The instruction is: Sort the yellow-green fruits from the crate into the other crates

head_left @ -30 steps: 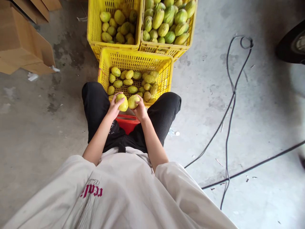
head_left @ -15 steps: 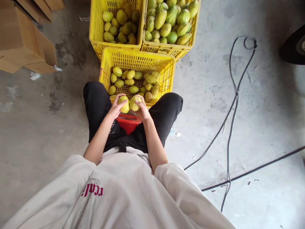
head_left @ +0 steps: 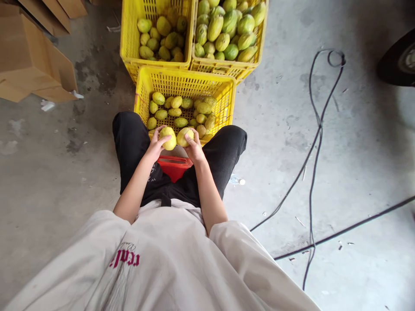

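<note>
My left hand (head_left: 157,144) is closed around a yellow papaya (head_left: 168,138), thumb across its near side. In my right hand (head_left: 194,147) is a second yellow papaya (head_left: 185,137), gripped from the right with the thumb on top. The two fruits are held side by side with a narrow gap between them, over the near edge of a yellow plastic crate (head_left: 186,73). Inside that crate several yellow-green papayas (head_left: 180,122) lie loosely on the slatted bottom. My hands hide part of its near wall.
Two more yellow crates stand behind, the left (head_left: 155,65) and right (head_left: 223,65) both holding papayas. A red seat (head_left: 175,166) shows between my legs. Cardboard boxes (head_left: 29,56) lie left; black cables (head_left: 319,125), a plastic bottle (head_left: 238,180) and a wheel (head_left: 398,60) are right.
Both papayas have turned a little in my hands, and the gap between them is slightly wider. The view has shifted slightly; the crates have stayed in place.
</note>
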### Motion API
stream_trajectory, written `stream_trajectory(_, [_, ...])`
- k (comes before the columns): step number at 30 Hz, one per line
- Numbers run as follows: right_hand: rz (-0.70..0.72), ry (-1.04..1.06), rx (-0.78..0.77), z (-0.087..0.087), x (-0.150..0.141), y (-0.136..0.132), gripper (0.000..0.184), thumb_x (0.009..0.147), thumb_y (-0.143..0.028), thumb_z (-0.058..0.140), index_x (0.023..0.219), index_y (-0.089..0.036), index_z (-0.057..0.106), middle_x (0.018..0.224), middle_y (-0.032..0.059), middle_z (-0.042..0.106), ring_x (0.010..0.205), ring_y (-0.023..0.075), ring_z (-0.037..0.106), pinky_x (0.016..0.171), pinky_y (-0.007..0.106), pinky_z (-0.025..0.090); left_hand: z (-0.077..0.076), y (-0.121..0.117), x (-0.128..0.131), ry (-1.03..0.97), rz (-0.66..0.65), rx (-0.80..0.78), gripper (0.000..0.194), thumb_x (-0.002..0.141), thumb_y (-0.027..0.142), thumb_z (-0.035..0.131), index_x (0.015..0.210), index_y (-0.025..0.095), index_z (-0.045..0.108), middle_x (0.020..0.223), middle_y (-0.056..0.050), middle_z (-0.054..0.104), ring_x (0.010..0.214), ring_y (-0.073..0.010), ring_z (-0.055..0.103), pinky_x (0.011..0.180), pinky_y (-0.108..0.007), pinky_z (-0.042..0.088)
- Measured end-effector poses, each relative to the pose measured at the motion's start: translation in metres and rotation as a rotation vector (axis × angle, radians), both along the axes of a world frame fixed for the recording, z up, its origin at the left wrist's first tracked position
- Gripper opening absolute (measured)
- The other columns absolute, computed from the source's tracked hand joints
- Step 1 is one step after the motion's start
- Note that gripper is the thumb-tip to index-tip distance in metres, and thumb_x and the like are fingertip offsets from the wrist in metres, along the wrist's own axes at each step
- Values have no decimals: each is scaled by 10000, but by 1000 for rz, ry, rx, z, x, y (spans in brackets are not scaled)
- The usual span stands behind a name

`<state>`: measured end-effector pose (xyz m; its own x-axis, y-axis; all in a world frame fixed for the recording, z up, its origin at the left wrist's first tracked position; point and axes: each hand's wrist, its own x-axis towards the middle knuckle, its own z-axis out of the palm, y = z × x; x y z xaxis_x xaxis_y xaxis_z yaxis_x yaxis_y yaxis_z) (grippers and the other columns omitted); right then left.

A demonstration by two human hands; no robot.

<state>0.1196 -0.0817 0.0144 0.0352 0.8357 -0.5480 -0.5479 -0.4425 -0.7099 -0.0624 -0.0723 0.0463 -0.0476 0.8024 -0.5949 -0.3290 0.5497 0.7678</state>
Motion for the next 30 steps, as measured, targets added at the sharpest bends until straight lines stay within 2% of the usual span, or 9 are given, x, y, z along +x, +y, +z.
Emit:
stream_trajectory(4, [57, 32, -31, 7, -4, -4, 707, 727, -502, 1122, 1250, -377, 664, 1375, 23, 744, 1277, 300, 738, 823, 350, 742, 2, -1, 0, -46, -29, 24, 621, 767, 297, 1028, 1319, 326, 745, 1291, -31, 770, 1359, -293, 787, 1137, -389, 676])
stream_trajectory(9, [78, -7, -23, 5, -6, -7, 734, 699, -485, 1132, 1258, -390, 666, 1378, 6, 731, 1295, 285, 719, 797, 322, 746, 1, -1, 0, -10, -65, -2, 610, 764, 323, 1027, 1301, 316, 736, 1238, -25, 774, 1230, -271, 790, 1032, -361, 675])
stream_trajectory(12, [89, -19, -49, 0, -6, -6, 670, 756, -506, 1094, 1264, -388, 674, 1383, 11, 736, 1305, 283, 730, 843, 337, 774, 0, 0, 1, 40, -67, -25, 576, 759, 330, 983, 1279, 304, 736, 1275, -45, 790, 1218, -282, 783, 967, -341, 659])
stream_trajectory(16, [37, 11, -106, -4, -7, -2, 481, 849, -437, 942, 1248, -373, 682, 1384, 29, 751, 1338, 308, 747, 980, 431, 844, -1, 2, 1, 12, -28, -54, 502, 740, 339, 836, 1229, 286, 737, 1282, -67, 802, 1236, -311, 794, 875, -325, 652])
stream_trajectory(19, [13, 64, -130, -4, -6, 1, 441, 858, -378, 861, 1262, -364, 686, 1377, 33, 760, 1403, 339, 750, 1075, 510, 863, -2, 2, 0, -63, 20, -76, 520, 714, 364, 730, 1226, 273, 730, 1315, -93, 829, 1361, -370, 811, 971, -384, 720])
stream_trajectory(22, [-9, 96, -154, -4, -4, 2, 423, 894, -381, 798, 1294, -360, 662, 1410, 33, 765, 1473, 344, 745, 1147, 556, 844, -4, 3, -1, -61, 41, -78, 565, 694, 374, 735, 1251, 280, 726, 1377, -96, 837, 1447, -399, 798, 1056, -434, 743])
stream_trajectory(26, [-23, 81, -131, -9, -1, 2, 396, 958, -438, 820, 1313, -360, 663, 1484, 43, 781, 1542, 349, 752, 1189, 593, 825, -5, 5, -5, -24, 43, -48, 590, 715, 372, 832, 1293, 296, 739, 1402, -89, 832, 1483, -393, 786, 1078, -423, 732])
stream_trajectory(30, [20, 81, -40, -9, 2, -1, 511, 961, -556, 989, 1334, -353, 703, 1529, 67, 792, 1555, 358, 764, 1148, 559, 847, -1, 6, -4, -54, 49, -10, 546, 836, 344, 936, 1355, 294, 776, 1427, -72, 843, 1505, -334, 791, 1165, -394, 702])
